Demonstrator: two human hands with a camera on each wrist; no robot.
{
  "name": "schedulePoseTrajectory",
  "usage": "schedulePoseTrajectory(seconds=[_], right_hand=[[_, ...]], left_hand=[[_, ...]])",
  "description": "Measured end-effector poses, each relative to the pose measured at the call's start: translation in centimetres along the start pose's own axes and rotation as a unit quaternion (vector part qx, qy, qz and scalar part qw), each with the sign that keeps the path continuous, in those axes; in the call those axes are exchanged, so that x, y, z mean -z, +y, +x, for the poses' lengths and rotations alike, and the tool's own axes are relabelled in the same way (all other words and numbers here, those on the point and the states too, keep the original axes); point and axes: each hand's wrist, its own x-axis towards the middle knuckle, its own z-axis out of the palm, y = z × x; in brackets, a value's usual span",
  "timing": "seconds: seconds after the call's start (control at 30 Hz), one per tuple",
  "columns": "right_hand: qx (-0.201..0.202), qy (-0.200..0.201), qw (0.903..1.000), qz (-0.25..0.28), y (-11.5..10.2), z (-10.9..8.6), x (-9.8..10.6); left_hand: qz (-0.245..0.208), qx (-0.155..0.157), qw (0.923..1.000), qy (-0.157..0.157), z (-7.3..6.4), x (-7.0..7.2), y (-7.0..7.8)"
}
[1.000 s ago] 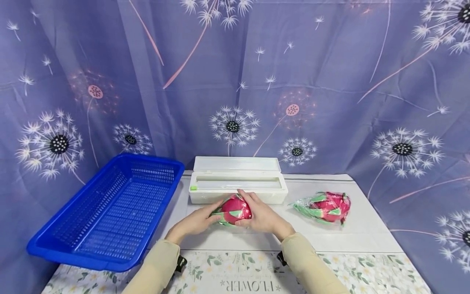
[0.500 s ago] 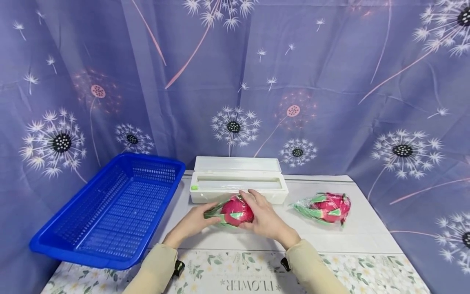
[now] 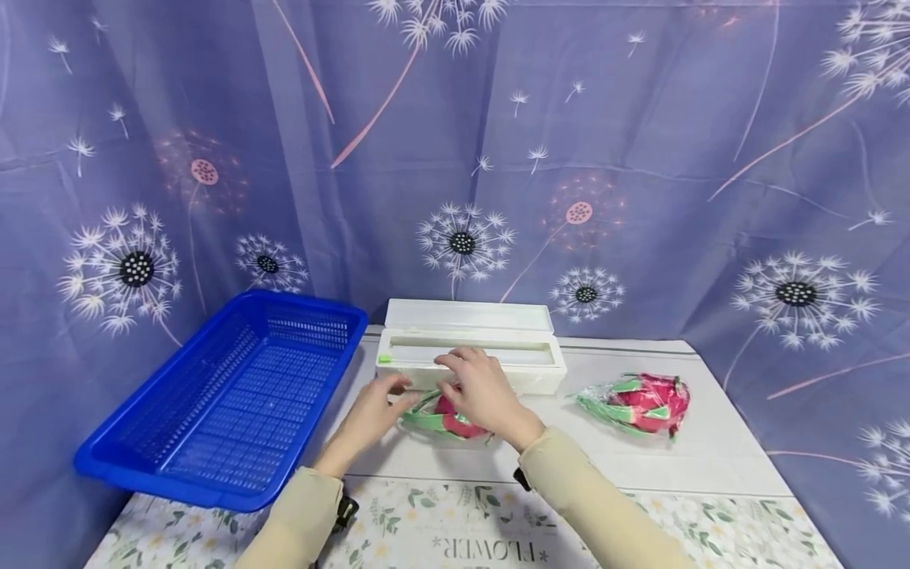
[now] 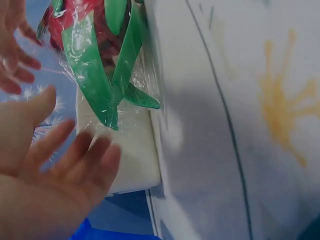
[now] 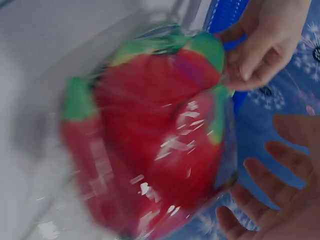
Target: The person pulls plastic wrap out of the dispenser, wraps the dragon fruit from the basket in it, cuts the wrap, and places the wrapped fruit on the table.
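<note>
A dragon fruit (image 3: pixel 449 425) with green leaf tips, wrapped in clear film, lies on the white cloth between both hands. In the left wrist view, my left hand (image 4: pixel 55 185) is beside the fruit's leafy end, its fingers loosely bent and holding nothing. My right hand (image 3: pixel 485 393) is over the fruit in the head view and partly hides it; the right wrist view has its fingers (image 5: pixel 272 177) spread beside the glossy film. Directly behind the fruit stands a long white cling film box (image 3: pixel 536 382), lid up, with a roll inside.
A second film-wrapped dragon fruit (image 3: pixel 643 405) lies to the right. At the left stands a blue plastic basket (image 3: pixel 178 491). The box has a small green slider (image 3: pixel 385 359) at its left end. A purple dandelion curtain (image 3: pixel 355 237) hangs behind the table.
Both hands held the fruit's sides earlier. Now the right hand has lifted off and moved left over it, and the left hand has come slightly up and off its leafy end.
</note>
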Motion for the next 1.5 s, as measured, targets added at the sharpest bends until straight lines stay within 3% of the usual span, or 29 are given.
schedulePoseTrajectory(seconds=[0.13, 0.27, 0.47, 0.77, 0.97, 1.17, 1.37, 1.5], right_hand=[[-0.004, -0.034, 0.9988, -0.035, -0.9, 2.7, -0.6], [-0.018, -0.063, 0.997, -0.042, -1.4, 4.8, -1.3], [-0.047, -0.109, 0.9929, -0.006, -1.8, 7.1, -2.4], [-0.053, -0.157, 0.9862, 0.003, -2.4, 9.2, -3.9], [-0.062, -0.162, 0.9849, -0.004, -1.7, 9.9, -4.3], [-0.061, -0.155, 0.9859, -0.016, -1.4, 10.5, -5.0], [-0.026, -0.146, 0.9889, -0.016, -2.5, 11.4, -6.1], [-0.024, -0.15, 0.9881, -0.02, -2.9, 11.7, -6.3]], left_hand=[[0.013, 0.032, 0.9955, 0.088, 0.8, -0.1, -0.1], [0.023, 0.051, 0.9905, 0.126, 1.5, -0.2, -0.1], [-0.015, 0.065, 0.9912, 0.114, 2.7, -0.2, -0.7], [-0.041, 0.064, 0.9928, 0.093, 3.5, -0.3, -3.7], [-0.092, 0.074, 0.9891, 0.087, 4.0, -0.3, -3.7], [-0.088, 0.088, 0.9892, 0.077, 4.1, -0.3, -3.6], [-0.084, 0.135, 0.9837, 0.083, 3.5, 0.9, -4.0], [-0.087, 0.148, 0.9836, 0.055, 3.3, 1.1, -4.3]])
